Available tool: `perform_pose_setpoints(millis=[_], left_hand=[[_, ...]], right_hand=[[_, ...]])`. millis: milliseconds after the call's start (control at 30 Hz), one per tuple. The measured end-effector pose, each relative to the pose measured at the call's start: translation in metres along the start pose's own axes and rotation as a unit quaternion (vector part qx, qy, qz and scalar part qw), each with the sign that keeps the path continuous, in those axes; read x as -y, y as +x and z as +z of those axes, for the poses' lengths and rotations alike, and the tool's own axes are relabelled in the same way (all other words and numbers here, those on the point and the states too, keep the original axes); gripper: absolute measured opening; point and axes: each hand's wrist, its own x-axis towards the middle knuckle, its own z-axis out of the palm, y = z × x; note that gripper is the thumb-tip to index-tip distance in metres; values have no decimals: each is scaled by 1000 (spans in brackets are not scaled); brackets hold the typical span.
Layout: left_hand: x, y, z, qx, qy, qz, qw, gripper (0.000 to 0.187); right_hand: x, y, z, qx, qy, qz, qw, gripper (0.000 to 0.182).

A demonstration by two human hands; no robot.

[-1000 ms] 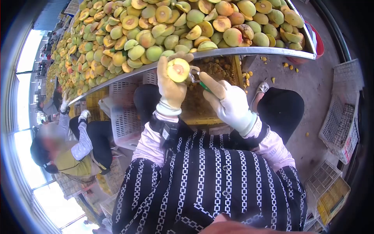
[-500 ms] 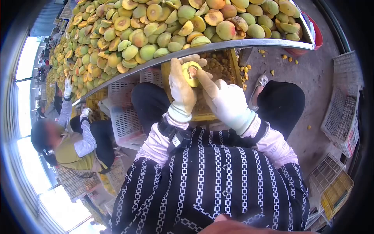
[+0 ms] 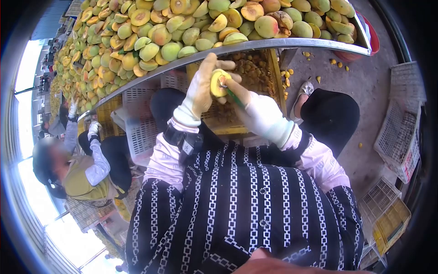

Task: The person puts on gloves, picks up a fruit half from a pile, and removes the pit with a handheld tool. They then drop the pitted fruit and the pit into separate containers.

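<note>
My left hand (image 3: 201, 86), in a white glove with tan palm and fingers, holds a yellow fruit half (image 3: 220, 83) with its cut face toward my right hand. My right hand (image 3: 264, 114), gloved the same way, grips a green-handled tool (image 3: 234, 97) whose tip is at the brown centre of the fruit half. Both hands are above a yellow crate (image 3: 273, 77) containing small brown and orange pieces, just below the metal edge of the fruit table.
A metal-edged table (image 3: 255, 44) heaped with cut fruit spans the top. A co-worker (image 3: 86, 176) sits at the left beside a white crate (image 3: 139, 137). Stacked crates (image 3: 399, 137) stand at the right, a red tub (image 3: 373, 36) at the upper right. Fruit pieces lie on the floor.
My left hand and the fruit half have shifted slightly left, with the fingers spread more. My right hand has turned, and the green handle now shows. The co-worker's raised hand has moved slightly.
</note>
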Motion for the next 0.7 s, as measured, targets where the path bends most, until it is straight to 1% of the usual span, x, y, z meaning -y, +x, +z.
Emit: perform_pose_setpoints(millis=[33, 67, 100, 167, 200, 233, 267, 300, 333, 367, 433, 467, 500, 533, 567, 600, 633, 700], left_hand=[[3, -3, 8, -67, -38, 96, 992, 60], [12, -4, 12, -100, -17, 171, 980, 54], [29, 1, 18, -141, 2, 277, 951, 44], [41, -1, 20, -156, -56, 261, 951, 35], [42, 0, 21, -182, -43, 249, 950, 38], [40, -3, 15, -186, -45, 248, 950, 38], [33, -7, 5, -127, -59, 128, 982, 43], [29, -7, -1, -64, -71, 7, 995, 49], [35, 0, -5, -59, -125, -44, 989, 51], [33, 1, -10, -59, -125, -44, 989, 51], [27, -2, -21, 44, -79, -104, 990, 49], [26, -2, -20, 23, -42, -98, 994, 48], [28, 0, -13, 23, -41, -100, 994, 48], [32, 3, -4, -60, 8, -36, 998, 48], [34, 4, 2, -140, 58, 29, 988, 47], [33, 4, 2, -138, 56, 28, 988, 47], [31, 5, 1, -113, 78, 13, 990, 46], [28, 3, -5, -65, 118, -20, 991, 46]], right_hand=[[0, 3, 1, -24, 19, -5, 1000, 60], [3, 6, -2, -38, 19, 0, 999, 51], [4, 6, 0, -38, 19, -1, 999, 51], [7, 3, 5, -20, -31, 52, 998, 39], [8, 2, 7, -15, -30, 51, 998, 39], [7, 2, 9, 14, -54, 59, 997, 35], [7, 2, 10, 42, -77, 68, 994, 32], [9, 2, 10, 44, -77, 68, 994, 32], [10, 2, 10, 65, -73, 82, 992, 31], [11, 4, 9, 85, -69, 96, 989, 30], [9, 1, 13, 79, -50, 90, 992, 31], [9, 0, 16, 72, -32, 83, 993, 31], [9, 1, 15, 73, -31, 84, 993, 31], [10, 4, 13, 98, -3, 118, 988, 31], [8, 7, 12, 123, 24, 151, 981, 31], [4, 8, 14, 155, 48, 187, 969, 42], [3, 7, 13, 156, 46, 189, 968, 42], [7, 6, 8, 161, 215, 232, 935, 51]])
